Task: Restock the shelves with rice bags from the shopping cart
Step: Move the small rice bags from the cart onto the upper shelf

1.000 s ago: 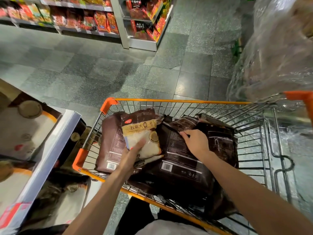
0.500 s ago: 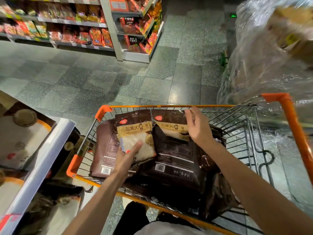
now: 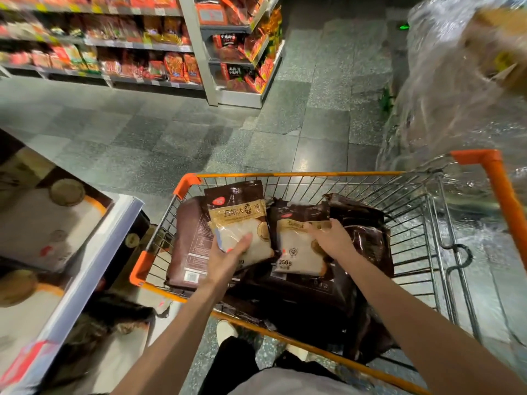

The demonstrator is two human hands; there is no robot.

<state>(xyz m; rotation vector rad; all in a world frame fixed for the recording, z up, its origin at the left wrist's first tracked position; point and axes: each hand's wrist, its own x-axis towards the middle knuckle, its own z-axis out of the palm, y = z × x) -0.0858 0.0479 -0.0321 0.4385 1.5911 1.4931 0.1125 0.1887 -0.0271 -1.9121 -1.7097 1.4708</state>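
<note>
A wire shopping cart (image 3: 328, 174) with orange trim holds several dark brown rice bags. My left hand (image 3: 228, 256) grips the lower edge of one brown rice bag with a clear window (image 3: 236, 215), held up face-on over the cart's left side. My right hand (image 3: 332, 239) holds a second matching rice bag (image 3: 296, 252) beside it, fingers curled over its right edge. More brown bags (image 3: 189, 240) lie flat underneath.
A low shelf (image 3: 94, 252) with rice bags stands at the left, close to the cart. Across the tiled aisle are snack shelves (image 3: 171, 67). A plastic-wrapped pallet load (image 3: 456, 89) rises at the right. My legs and shoes show below the cart.
My right hand has turned a second rice bag face-up and pulled it nearer, beside the first. The left hand's bag has lifted a little. The view tilted upward.
</note>
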